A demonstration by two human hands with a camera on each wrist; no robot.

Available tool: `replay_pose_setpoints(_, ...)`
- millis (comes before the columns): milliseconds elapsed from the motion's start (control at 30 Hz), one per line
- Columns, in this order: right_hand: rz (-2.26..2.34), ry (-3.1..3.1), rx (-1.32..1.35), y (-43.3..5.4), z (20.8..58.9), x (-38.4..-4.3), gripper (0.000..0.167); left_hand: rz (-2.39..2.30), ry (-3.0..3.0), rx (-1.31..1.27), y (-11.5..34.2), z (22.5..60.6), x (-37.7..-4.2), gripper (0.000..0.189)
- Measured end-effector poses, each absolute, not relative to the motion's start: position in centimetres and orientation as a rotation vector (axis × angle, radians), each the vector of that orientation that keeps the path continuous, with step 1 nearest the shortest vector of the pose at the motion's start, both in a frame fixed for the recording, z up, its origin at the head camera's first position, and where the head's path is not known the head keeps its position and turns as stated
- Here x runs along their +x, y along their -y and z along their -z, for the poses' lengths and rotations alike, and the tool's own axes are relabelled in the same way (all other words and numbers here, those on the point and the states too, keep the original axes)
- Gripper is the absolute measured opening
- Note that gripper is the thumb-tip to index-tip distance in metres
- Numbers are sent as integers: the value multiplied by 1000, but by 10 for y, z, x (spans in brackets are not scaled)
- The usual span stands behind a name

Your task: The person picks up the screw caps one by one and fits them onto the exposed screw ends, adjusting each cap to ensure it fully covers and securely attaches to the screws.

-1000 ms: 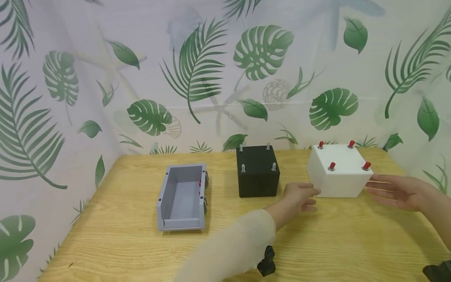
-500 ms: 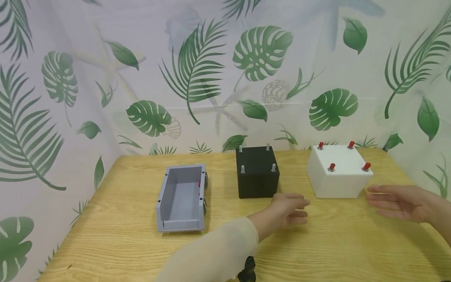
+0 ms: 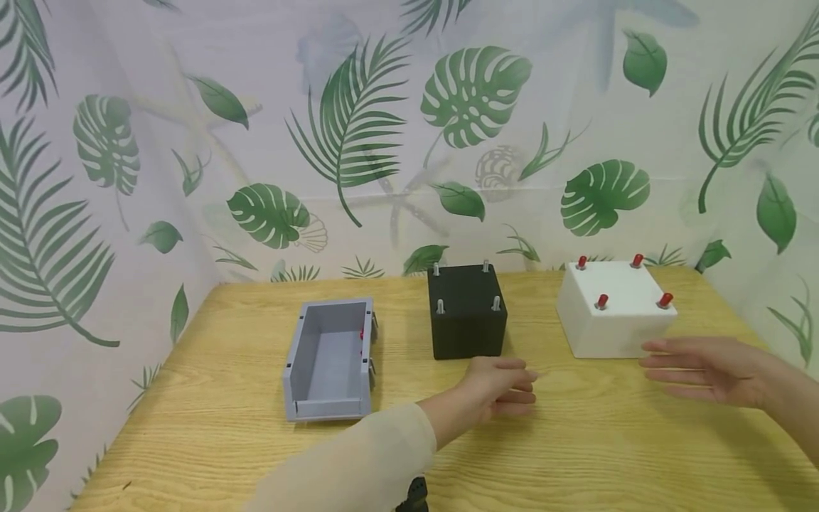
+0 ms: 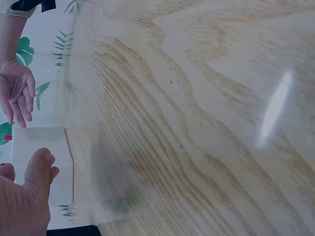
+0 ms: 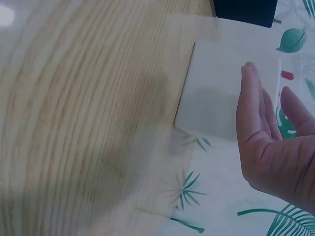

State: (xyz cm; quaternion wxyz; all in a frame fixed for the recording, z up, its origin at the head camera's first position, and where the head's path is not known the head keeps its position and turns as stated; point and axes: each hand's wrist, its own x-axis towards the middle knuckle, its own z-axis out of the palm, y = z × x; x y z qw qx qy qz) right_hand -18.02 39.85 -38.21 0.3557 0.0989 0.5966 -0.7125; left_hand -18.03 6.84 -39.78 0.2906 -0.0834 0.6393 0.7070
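Observation:
My left hand (image 3: pixel 489 390) is held over the table just in front of the black block (image 3: pixel 467 331), fingers extended and holding nothing. Four-cornered metal posts rise from that block's top. To the right, my right hand (image 3: pixel 710 373) has its fingers stretched toward the left, near the front right corner of the white block (image 3: pixel 621 334). Red caps (image 3: pixel 665 300) sit on the posts at the white block's top corners. In the right wrist view the hand (image 5: pixel 261 128) overlaps the white block (image 5: pixel 211 93), its palm bare.
A grey open-fronted bin (image 3: pixel 329 355) stands at the left of the wooden table (image 3: pixel 211 441), with small red pieces (image 3: pixel 362 334) showing at its right wall. A leaf-printed cloth (image 3: pixel 384 142) hangs behind the table and along its sides.
Both hands have come away from the white block's sides. The left hand has moved left and nearer to me; the right has dropped lower in view. The blocks and bin stay put.

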Motion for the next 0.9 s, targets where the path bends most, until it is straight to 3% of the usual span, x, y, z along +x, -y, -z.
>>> replay_pose_setpoints(367, 1782, -1541, 186, -372, 374, -182, 30, -1894, -1593, -252, -41, 384, -182, 39)
replay_pose_setpoints(900, 1748, -1711, 238, -325, 367, -191, 17, -1906, -1632, -257, -5, 395, -184, 46)
